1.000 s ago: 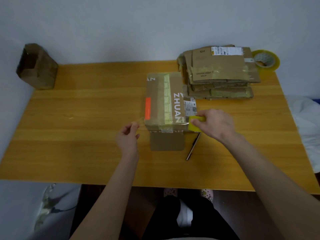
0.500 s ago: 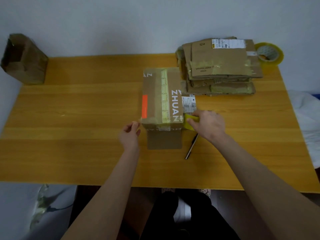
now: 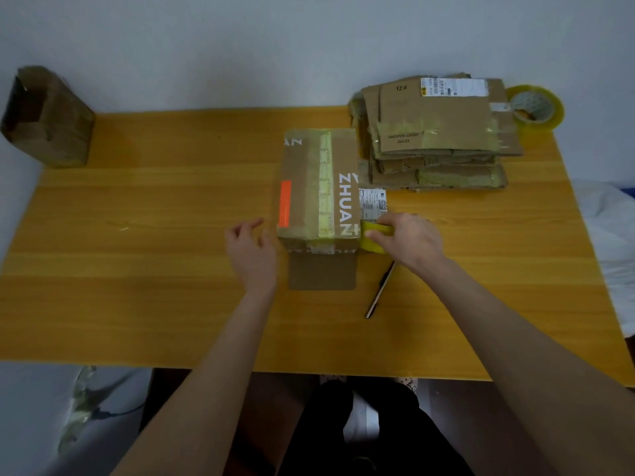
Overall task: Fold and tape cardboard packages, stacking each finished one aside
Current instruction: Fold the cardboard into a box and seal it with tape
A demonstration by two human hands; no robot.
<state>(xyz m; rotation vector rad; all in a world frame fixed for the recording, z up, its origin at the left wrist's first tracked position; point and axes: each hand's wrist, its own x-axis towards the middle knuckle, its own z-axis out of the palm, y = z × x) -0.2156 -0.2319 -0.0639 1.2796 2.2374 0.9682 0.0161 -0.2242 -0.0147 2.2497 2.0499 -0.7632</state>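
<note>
A cardboard box (image 3: pixel 309 187) with an orange stripe and the letters ZHUAN stands in the middle of the wooden table (image 3: pixel 154 269), one flap (image 3: pixel 322 271) lying flat toward me. My right hand (image 3: pixel 407 240) grips a yellow tape roll (image 3: pixel 376 237) against the box's near right corner. My left hand (image 3: pixel 252 249) hovers at the box's near left corner with fingers loosely spread, and I cannot tell whether it touches the box or any tape. A stack of flattened, taped cardboard packages (image 3: pixel 436 132) sits at the back right.
A dark pen (image 3: pixel 379 292) lies on the table just right of the flap. A second tape roll (image 3: pixel 536 106) rests behind the stack. A brown paper bag (image 3: pixel 46 118) stands at the back left corner. White cloth (image 3: pixel 604 228) lies off the table's right edge.
My left hand has opened from a pinch and sits slightly left of the box corner. My right hand stays with the tape roll at the right corner. The view shifted a little.
</note>
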